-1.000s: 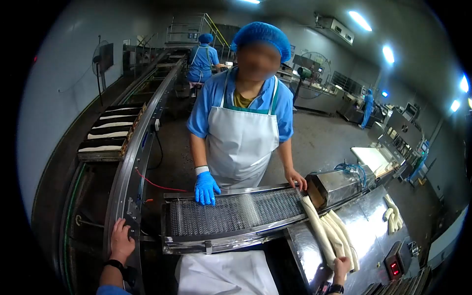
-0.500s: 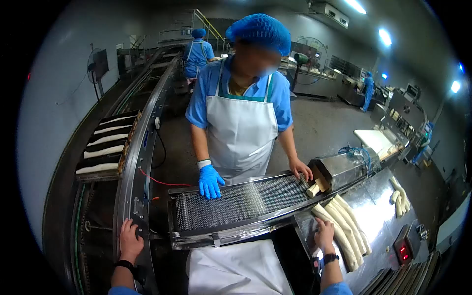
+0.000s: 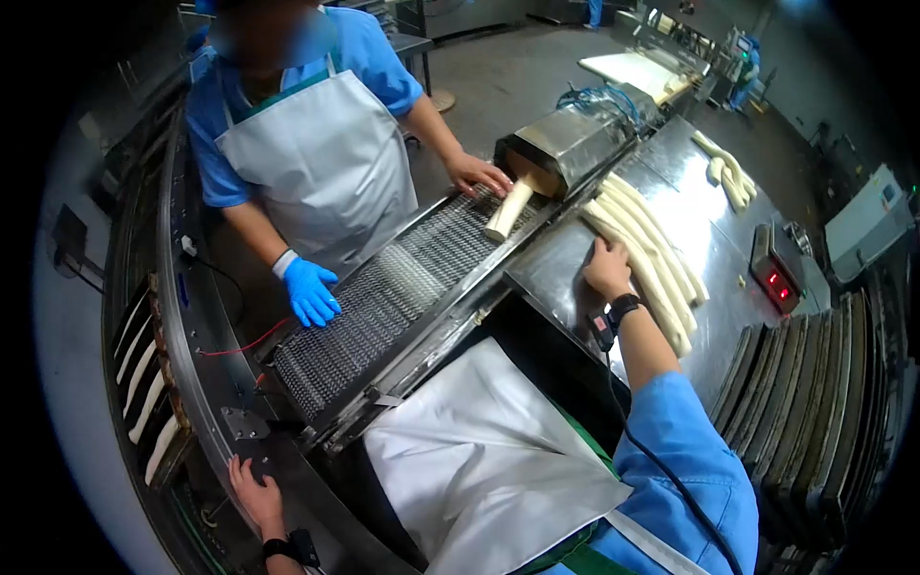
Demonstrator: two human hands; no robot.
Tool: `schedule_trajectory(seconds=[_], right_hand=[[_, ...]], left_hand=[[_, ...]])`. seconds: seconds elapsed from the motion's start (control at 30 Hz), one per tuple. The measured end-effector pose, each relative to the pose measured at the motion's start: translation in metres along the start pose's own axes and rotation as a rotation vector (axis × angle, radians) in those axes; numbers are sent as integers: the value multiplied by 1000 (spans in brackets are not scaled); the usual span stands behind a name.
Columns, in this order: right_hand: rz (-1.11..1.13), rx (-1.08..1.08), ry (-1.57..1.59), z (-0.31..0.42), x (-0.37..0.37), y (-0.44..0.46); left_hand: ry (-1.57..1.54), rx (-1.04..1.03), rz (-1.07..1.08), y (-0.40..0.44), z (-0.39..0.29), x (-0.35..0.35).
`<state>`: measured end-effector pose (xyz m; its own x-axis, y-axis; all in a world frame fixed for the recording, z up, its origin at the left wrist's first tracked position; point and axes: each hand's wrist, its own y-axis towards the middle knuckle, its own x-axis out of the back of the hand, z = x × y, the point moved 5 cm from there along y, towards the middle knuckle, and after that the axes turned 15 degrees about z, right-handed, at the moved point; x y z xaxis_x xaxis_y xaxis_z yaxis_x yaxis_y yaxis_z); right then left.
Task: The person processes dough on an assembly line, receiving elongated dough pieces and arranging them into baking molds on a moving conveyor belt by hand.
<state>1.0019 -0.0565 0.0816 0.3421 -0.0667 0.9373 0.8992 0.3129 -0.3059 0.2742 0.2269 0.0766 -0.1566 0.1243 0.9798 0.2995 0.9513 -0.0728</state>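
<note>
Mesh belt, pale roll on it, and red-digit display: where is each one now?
Mesh belt (image 3: 335, 353): head view, bare mesh near its lower-left end.
Pale roll (image 3: 509, 212): head view, middle of its visible length.
Red-digit display (image 3: 778, 285): head view, on the digits.

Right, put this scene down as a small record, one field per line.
Left hand: the left hand, open, at the metal rail
Right hand: the right hand, fingers at the nearest of several long dough strips
Metal table: the strips, a smaller dough bunch, a device with red digits
Mesh belt: one dough piece, angled out of a metal housing
Co-worker: blue-gloved hand on the belt, bare hand by the dough piece
</note>
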Motion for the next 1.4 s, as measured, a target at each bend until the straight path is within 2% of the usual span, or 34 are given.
schedule_trajectory(seconds=[0.03, 0.07, 0.13, 0.3, 0.4, 0.57, 0.67, 0.73, 0.8, 0.9, 0.93, 1.0, 1.07, 1.13, 1.17, 1.2, 1.27, 1.4], right_hand=[[114, 22, -40, 4, -1, -4], [117, 18, -41, 8, -5, -9], [73, 142, -186, 22, -12, -21], [63, 349, -242, 41, -28, -14], [60, 394, -192, 51, -29, -2], [92, 433, -174, 58, -24, 9], [-6, 403, -334, 30, 3, 20], [-190, 313, -317, -8, 23, 29], [-153, 115, -298, -53, 45, 34], [10, -117, -37, -102, 79, 30], [12, -118, -37, -111, 83, 30], [152, -111, 45, -121, 82, 34], [150, -111, 43, -119, 86, 44], [248, -4, -5, -106, 95, 51], [232, 38, -8, -104, 90, 55], [253, -23, 11, -111, 90, 57], [204, -44, 191, -123, 80, 60], [250, -61, 22, -114, 81, 48]], left_hand=[[56, -22, -13, 0, 0, 0], [59, -24, -9, 1, 3, 0], [57, -17, -2, 0, 5, -3], [73, -11, -5, -7, -9, 6], [40, 32, 24, -9, -31, 27], [-9, 68, 36, -12, -28, 16], [-7, 19, 36, -8, -26, 16], [1, 57, 32, -6, -15, 9], [-26, 37, 47, -4, -8, 0], [22, 33, 18, -5, -2, 4], [24, 33, 20, -6, -1, 2], [55, 59, 19, -4, 0, 1], [73, 62, 11, -6, 2, 0], [90, 83, 5, -10, -1, 10], [87, 72, 14, -11, -4, 10], [83, 57, 27, -10, -6, 11], [75, 51, 34, -10, -11, 14], [-37, 119, 19, -9, -11, 4]])
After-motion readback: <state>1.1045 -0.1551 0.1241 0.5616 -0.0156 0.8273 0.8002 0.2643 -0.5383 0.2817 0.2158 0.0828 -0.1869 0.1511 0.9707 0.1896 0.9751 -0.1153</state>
